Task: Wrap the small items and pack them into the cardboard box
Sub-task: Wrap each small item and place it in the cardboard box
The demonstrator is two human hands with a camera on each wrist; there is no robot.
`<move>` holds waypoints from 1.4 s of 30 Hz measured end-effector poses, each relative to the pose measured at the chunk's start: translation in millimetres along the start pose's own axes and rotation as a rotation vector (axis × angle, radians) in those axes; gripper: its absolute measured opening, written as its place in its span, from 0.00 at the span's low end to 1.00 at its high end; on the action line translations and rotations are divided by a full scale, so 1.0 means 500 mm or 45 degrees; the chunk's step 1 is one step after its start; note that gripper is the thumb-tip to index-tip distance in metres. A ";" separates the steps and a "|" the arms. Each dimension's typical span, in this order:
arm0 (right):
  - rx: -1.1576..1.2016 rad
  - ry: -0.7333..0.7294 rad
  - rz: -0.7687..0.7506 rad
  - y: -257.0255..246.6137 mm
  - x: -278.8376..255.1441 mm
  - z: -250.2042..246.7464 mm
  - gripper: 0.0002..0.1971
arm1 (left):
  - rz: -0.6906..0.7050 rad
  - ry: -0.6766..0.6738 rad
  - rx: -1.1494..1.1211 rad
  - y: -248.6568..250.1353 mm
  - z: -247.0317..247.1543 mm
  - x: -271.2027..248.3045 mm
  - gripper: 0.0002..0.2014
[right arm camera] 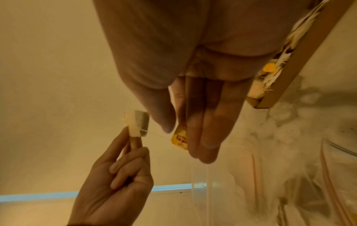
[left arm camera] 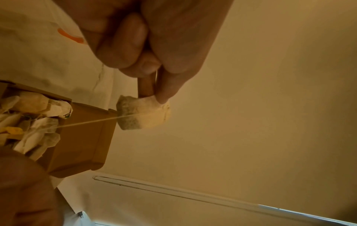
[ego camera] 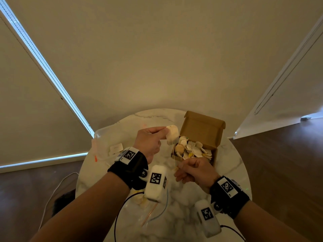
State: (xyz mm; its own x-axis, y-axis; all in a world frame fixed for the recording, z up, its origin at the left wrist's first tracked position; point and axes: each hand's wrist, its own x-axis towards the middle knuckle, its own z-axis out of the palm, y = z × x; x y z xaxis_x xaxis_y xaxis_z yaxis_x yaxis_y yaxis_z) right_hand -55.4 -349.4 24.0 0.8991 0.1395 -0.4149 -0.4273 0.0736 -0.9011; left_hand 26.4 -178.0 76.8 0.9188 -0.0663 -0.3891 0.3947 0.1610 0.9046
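Two hands up over the marble surface (ego camera: 174, 203) — left hand (ego camera: 148, 142) pinches a tea bag (ego camera: 172, 135) by its top edge between thumb and forefinger, other fingers curled in; the bag hangs just past the fingertips (left arm camera: 164, 97), held in the air just left of the cardboard box (ego camera: 201, 130). A string (left arm camera: 86, 122) runs taut from the tea bag down to the right hand (ego camera: 195, 172), wrapped across the bag's face. Right hand sits lower and nearer the body, just in front of the box's near corner; its grip is thumb pressed against straight fingers (right arm camera: 208, 130), pinching the string's yellow tag (right arm camera: 180, 138) — in the right wrist view the tag pokes out between thumb and fingers. The two hands are apart, joined only by the string. Box stands open on the far right part of the surface, lid flap raised at the back, filled with a heap of tea bags and yellow tags (ego camera: 192, 151). Clear plastic bag with an orange mark (ego camera: 97, 151) lies on the surface's left edge, beside a small white card (ego camera: 116, 147). A few pale items (ego camera: 139, 199) lie on the surface under the left wrist, partly hidden by the wrist camera. Both wrists carry black bands with marker tags.
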 end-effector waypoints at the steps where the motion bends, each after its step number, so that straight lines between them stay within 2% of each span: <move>1: 0.014 0.009 0.022 0.000 0.005 -0.002 0.07 | 0.002 -0.001 0.006 0.001 0.000 -0.002 0.08; 6: -0.045 0.078 -0.006 -0.033 0.034 -0.016 0.04 | 0.007 -0.019 0.063 0.006 0.000 -0.017 0.04; 11: -0.278 0.186 -0.079 -0.087 0.069 -0.029 0.10 | 0.004 -0.025 0.107 -0.007 -0.011 -0.030 0.08; 13: -0.387 0.195 -0.122 -0.106 0.079 -0.029 0.08 | -0.006 -0.033 0.131 -0.016 -0.012 -0.035 0.07; 16: -0.561 0.197 -0.236 -0.140 0.087 -0.023 0.02 | -0.009 -0.020 0.190 -0.030 -0.015 -0.037 0.05; 20: -0.838 0.295 -0.455 -0.173 0.079 -0.010 0.02 | 0.001 0.052 0.253 -0.044 -0.017 -0.032 0.06; 23: -0.845 0.293 -0.583 -0.181 0.063 0.010 0.02 | 0.028 0.078 0.286 -0.045 -0.015 -0.030 0.06; 27: -0.693 0.227 -0.641 -0.177 0.045 0.027 0.01 | 0.069 0.073 0.281 -0.042 -0.012 -0.031 0.05; 33: -0.535 0.197 -0.586 -0.157 0.015 0.031 0.03 | 0.088 0.059 0.247 -0.039 -0.009 -0.035 0.04; 42: -0.649 0.257 -0.497 -0.139 0.010 0.016 0.02 | 0.108 0.039 0.295 -0.036 -0.006 -0.036 0.04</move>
State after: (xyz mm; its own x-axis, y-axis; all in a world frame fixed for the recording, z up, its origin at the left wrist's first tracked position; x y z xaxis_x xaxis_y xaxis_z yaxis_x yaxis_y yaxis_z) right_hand -21.6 -346.1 85.7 0.9998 0.0062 -0.0172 -0.0133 -0.4012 -0.9159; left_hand 2.8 -176.8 66.8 0.9496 -0.0316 -0.3119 0.3095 -0.0654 0.9487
